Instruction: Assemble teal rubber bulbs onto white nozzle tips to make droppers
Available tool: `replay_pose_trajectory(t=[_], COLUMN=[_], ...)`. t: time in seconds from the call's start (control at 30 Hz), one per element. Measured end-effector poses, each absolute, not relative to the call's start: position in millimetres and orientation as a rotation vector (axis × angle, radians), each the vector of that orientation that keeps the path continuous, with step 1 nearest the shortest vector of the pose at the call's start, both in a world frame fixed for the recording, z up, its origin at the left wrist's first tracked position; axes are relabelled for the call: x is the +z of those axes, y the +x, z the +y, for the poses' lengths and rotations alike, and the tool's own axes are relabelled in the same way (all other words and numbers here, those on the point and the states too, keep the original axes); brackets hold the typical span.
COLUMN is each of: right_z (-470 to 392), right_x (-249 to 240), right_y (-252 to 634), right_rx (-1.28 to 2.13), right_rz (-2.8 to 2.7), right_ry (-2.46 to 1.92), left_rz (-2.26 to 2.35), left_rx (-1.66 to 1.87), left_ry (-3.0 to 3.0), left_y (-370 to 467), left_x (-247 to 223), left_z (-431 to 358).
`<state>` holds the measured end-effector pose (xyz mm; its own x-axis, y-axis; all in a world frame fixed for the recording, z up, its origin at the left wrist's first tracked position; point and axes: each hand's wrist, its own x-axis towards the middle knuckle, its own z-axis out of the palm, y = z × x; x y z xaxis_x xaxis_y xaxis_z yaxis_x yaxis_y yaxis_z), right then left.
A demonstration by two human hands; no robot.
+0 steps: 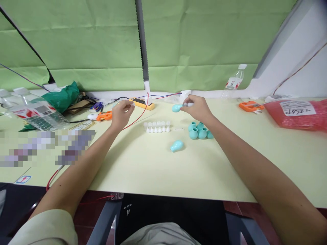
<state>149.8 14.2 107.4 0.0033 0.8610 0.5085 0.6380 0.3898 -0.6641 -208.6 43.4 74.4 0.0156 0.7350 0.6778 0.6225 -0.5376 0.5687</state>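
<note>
My right hand (198, 106) is closed in a pinch at the neck of a glossy teal bulb-shaped piece (176, 108), whose rounded end points left. Something pale shows by those fingertips. My left hand (122, 114) is raised with thumb and fingers pinched together; a tiny whitish bit shows at the tips, too small to name. Between the hands, a row of small white pieces with clear tops (157, 127) stands on the table. A cluster of open-necked teal bulb-shaped pieces (198, 131) stands below my right wrist, partly hidden by the forearm. Another teal bulb-shaped piece (177, 145) lies on its side nearer me.
An orange power strip (143, 103) and a red wire (139, 120) lie behind. Clear bottles (38, 109), a green bag (63, 97) and an orange-handled tool (103, 116) crowd the left. Rightward are another bottle (234, 81), an orange tool (250, 106) and a red package (297, 114).
</note>
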Motion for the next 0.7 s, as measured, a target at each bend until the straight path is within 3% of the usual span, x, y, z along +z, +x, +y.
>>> replay_pose_trajectory(t=[0.13,0.4,0.7], right_z=[44.1,130.4,167.3], right_x=[123.3,110.1,89.9], right_y=[88.0,-85.8,-140.1], right_rx=[0.497,0.146,0.151], right_rz=[-1.778,-2.27,-2.373], right_ry=[-1.271,-1.403,-1.509], left_rz=[1.486,1.436,1.355], left_rx=[1.711,1.896,1.776], left_ry=[1.893,1.548,1.544], left_y=[-232.6,-271.2,-268.1], left_x=[69.1,48.0,45.0], left_z=[49.4,56.0,53.3])
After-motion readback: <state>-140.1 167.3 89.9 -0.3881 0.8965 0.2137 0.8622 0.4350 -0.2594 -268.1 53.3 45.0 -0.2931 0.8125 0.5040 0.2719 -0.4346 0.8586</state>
